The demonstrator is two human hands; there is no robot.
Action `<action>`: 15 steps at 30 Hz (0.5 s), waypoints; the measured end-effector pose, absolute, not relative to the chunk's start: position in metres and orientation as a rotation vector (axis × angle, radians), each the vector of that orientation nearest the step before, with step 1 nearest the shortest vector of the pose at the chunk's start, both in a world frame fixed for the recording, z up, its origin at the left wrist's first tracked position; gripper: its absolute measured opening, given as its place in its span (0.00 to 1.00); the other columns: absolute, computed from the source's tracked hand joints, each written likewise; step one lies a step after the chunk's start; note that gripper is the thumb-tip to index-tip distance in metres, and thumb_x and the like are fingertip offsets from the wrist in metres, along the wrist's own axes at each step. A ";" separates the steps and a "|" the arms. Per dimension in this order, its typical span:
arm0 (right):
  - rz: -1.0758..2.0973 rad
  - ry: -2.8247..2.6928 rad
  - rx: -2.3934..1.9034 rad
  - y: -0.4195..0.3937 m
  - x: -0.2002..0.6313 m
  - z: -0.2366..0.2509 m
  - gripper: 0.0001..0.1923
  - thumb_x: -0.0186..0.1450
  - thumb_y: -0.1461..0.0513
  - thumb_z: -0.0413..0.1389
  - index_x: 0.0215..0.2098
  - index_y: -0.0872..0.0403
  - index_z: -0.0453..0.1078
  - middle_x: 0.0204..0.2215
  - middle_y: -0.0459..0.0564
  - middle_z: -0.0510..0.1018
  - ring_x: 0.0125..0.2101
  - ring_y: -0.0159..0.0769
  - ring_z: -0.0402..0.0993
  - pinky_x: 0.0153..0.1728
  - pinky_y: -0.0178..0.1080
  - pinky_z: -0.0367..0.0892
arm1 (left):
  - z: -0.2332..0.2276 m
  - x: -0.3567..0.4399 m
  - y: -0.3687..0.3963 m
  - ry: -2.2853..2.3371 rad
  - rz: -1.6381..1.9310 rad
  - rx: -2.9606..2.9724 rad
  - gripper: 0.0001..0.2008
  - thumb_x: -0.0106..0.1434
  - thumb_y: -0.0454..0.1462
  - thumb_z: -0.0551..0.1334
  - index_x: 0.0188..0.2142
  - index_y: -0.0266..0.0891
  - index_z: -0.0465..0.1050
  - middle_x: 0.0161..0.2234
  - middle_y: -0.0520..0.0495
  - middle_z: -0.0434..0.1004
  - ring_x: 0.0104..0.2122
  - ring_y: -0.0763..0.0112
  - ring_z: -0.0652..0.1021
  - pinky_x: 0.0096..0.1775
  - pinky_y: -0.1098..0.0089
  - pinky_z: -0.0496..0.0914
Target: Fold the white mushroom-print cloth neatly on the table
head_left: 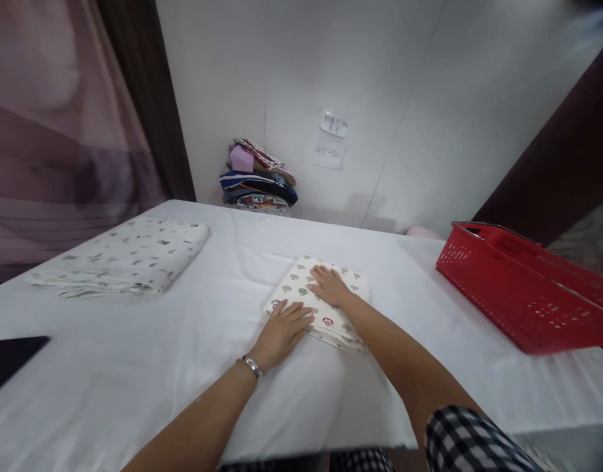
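A folded cream cloth (326, 321) with grey, green, blue and red printed shapes lies in the middle of the white-covered table. My left hand (283, 331), with a silver bracelet at the wrist, rests on its near left edge, fingers stretched out. On the upper part of the same cloth, my right hand (330, 286) lies flat with fingers spread. Neither hand grasps anything. Several folded layers show along the cloth's near side. The fabric under both palms is hidden.
Another folded white cloth (134, 252) with grey prints lies at the left. A red plastic basket (518, 288) stands at the right. A dark flat object (11, 357) lies at the left edge. Behind the table rises a stack of folded fabrics (259, 180) against the wall.
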State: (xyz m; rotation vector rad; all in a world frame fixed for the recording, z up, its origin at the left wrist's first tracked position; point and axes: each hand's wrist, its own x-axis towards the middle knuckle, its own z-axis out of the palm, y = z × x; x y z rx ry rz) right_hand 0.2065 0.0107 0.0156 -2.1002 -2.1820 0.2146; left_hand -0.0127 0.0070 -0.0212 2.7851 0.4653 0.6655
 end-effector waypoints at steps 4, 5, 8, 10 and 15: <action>0.177 -2.195 -2.090 0.028 0.207 0.017 0.32 0.68 0.45 0.36 0.64 0.52 0.49 0.66 0.53 0.45 0.65 0.44 0.35 0.60 0.53 0.35 | -0.020 -0.012 0.006 0.487 0.674 2.766 0.14 0.66 0.37 0.52 0.49 0.49 0.69 0.54 0.50 0.70 0.56 0.62 0.66 0.58 0.49 0.51; 0.163 -2.230 -2.047 0.033 0.204 0.017 0.33 0.67 0.44 0.36 0.64 0.52 0.48 0.66 0.52 0.43 0.65 0.44 0.34 0.61 0.53 0.34 | -0.019 -0.012 0.006 0.487 0.673 2.762 0.14 0.66 0.37 0.52 0.49 0.49 0.69 0.54 0.50 0.70 0.56 0.63 0.66 0.58 0.50 0.51; 0.197 -2.354 -1.913 0.051 0.192 0.014 0.35 0.67 0.43 0.35 0.65 0.52 0.46 0.66 0.51 0.42 0.65 0.42 0.33 0.61 0.51 0.33 | -0.020 -0.012 0.006 0.492 0.654 2.752 0.13 0.66 0.37 0.53 0.49 0.49 0.69 0.54 0.51 0.70 0.56 0.63 0.66 0.58 0.50 0.51; 0.244 -2.375 -1.913 0.063 0.188 0.010 0.35 0.67 0.43 0.34 0.65 0.53 0.46 0.66 0.51 0.43 0.65 0.42 0.34 0.61 0.50 0.33 | -0.020 -0.012 0.006 0.497 0.640 2.747 0.14 0.66 0.37 0.53 0.49 0.49 0.69 0.55 0.51 0.69 0.57 0.64 0.65 0.59 0.51 0.51; 0.251 -2.341 -1.980 0.085 0.192 0.004 0.34 0.67 0.44 0.35 0.65 0.53 0.47 0.66 0.50 0.46 0.65 0.40 0.34 0.62 0.50 0.32 | -0.018 -0.013 0.006 0.520 0.631 2.714 0.14 0.66 0.38 0.53 0.49 0.50 0.69 0.54 0.51 0.70 0.57 0.65 0.65 0.60 0.52 0.50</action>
